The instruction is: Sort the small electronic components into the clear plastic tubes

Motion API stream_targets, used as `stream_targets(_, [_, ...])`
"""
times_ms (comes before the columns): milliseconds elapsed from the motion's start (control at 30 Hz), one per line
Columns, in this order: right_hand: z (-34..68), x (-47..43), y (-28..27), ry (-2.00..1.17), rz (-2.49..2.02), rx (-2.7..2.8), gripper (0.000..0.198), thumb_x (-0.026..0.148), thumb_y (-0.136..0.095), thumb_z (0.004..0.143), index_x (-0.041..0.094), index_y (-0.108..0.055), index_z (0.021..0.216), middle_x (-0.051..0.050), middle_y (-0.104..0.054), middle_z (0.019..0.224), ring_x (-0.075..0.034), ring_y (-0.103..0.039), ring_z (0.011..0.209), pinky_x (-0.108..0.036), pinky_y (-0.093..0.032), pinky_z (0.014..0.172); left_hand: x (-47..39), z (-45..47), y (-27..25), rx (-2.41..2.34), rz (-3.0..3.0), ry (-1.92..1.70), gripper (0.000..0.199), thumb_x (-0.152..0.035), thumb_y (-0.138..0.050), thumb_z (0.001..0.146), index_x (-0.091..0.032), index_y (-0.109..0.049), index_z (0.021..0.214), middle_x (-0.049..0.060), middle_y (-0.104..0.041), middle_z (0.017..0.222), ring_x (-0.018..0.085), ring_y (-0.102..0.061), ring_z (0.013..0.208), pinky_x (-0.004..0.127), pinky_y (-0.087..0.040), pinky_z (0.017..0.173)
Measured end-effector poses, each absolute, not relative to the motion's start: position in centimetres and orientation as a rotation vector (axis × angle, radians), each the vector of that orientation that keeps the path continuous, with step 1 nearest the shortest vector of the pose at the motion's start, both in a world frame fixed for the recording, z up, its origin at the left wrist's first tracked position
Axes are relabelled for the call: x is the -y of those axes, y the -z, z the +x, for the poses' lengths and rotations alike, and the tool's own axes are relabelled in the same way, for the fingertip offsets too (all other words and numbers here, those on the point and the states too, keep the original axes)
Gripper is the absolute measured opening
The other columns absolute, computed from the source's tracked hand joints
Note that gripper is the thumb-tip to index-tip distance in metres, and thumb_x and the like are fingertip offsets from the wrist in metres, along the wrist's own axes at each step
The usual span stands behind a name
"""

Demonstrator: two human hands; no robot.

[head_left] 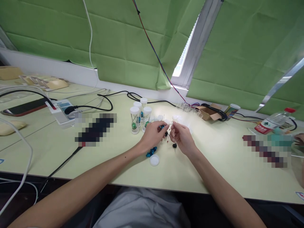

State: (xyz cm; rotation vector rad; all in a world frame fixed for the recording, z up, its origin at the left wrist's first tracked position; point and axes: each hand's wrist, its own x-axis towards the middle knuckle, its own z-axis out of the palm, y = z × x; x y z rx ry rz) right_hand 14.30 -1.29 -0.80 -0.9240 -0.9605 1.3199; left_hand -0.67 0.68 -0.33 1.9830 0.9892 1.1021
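Observation:
My left hand (154, 134) is closed in a pinch over the table, on a thin dark wire. A small blue part (162, 127) shows by its fingers. My right hand (182, 136) faces it, thumb and forefinger pressed together on the wire's other end. Below the hands lie a small black round part (174, 145) and another dark part (166, 134). Nearer me are some blue metallic parts (151, 152) and a white round lid (154, 160). Capped clear tubes (134, 120) with green and blue pieces inside stand left of my hands.
A white power strip (61, 110) with plugs and cables sits at left. Clear cups (186, 107), an open cardboard box (210, 112) and a red-capped bottle (268, 122) are at the back right. Another person's hand (299, 139) shows at the right edge.

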Motion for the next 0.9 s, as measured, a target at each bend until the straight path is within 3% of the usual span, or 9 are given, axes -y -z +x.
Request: stream_targets(900, [14.17, 1.40, 0.76, -1.228, -0.960, 1.040, 0.032, 0.044, -0.071, 0.077, 0.018, -0.058, 0.065, 0.003, -0.054, 0.045, -0.009, -0.045, 0.037, -0.022, -0.035, 0.036, -0.81, -0.66, 0.46, -0.992, 1.984, -1.090, 0.033, -0.044, -0.052, 0.092, -0.019, -0.071, 0.084, 0.001, -0.066, 0.063, 0.014, -0.061, 0.055, 0.025, -0.045, 0.055])
